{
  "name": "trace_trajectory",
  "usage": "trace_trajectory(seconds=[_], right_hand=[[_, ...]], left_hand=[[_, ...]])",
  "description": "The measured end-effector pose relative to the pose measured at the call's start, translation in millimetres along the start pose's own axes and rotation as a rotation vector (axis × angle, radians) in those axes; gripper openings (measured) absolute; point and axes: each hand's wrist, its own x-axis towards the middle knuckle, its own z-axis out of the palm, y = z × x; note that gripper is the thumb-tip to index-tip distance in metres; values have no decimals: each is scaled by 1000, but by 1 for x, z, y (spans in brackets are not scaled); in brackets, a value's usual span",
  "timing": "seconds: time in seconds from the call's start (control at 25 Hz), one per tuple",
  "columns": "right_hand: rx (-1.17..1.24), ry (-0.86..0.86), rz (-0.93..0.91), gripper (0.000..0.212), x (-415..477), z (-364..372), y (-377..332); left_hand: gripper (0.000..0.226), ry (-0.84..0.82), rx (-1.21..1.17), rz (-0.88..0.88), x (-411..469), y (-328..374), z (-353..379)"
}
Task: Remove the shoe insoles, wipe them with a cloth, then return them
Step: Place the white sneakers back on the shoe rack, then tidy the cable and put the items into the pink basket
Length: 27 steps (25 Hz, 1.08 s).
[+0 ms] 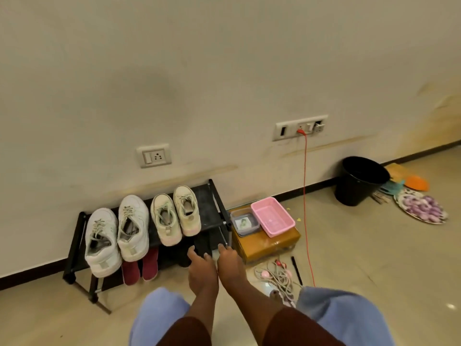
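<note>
Both hands reach out empty, fingers loosely straight, the left hand (202,269) just below the nearest cream shoe (166,223) on the shoe rack (210,203), the right hand (230,264) by its corner post; insoles presumably still inside, so lift that shoe down, then peel from the heel

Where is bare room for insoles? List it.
Shelf top, between the cream shoes and the rack's right end. Floor between the red cable and the black bin. Crowded: the cord tangle by the brown box, the plates beside the bin.
</note>
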Motion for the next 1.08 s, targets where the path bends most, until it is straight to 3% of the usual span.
trace_trajectory(seconds=[0.48, 0.6, 0.72, 0.8, 0.96, 1.08], right_hand=[[243, 73, 233, 26, -88, -4, 116], [315, 24, 283, 27, -78, 19, 152], [322, -65, 330, 30, -47, 44, 191], [306, -111, 345, 30, -35, 53, 212], [276, -184, 380, 29, 25, 89, 266], [222, -236, 400, 29, 69, 128, 295]], left_hand=[[43, -206, 276, 158, -115, -8, 48], [38, -240, 419, 183, -92, -30, 85], [49, -213, 648, 280, -25, -71, 159], [46, -235, 719, 290, -26, -41, 156], [38, -461, 877, 260, -1, 9, 182], [40, -488, 921, 321, 34, 7, 206]])
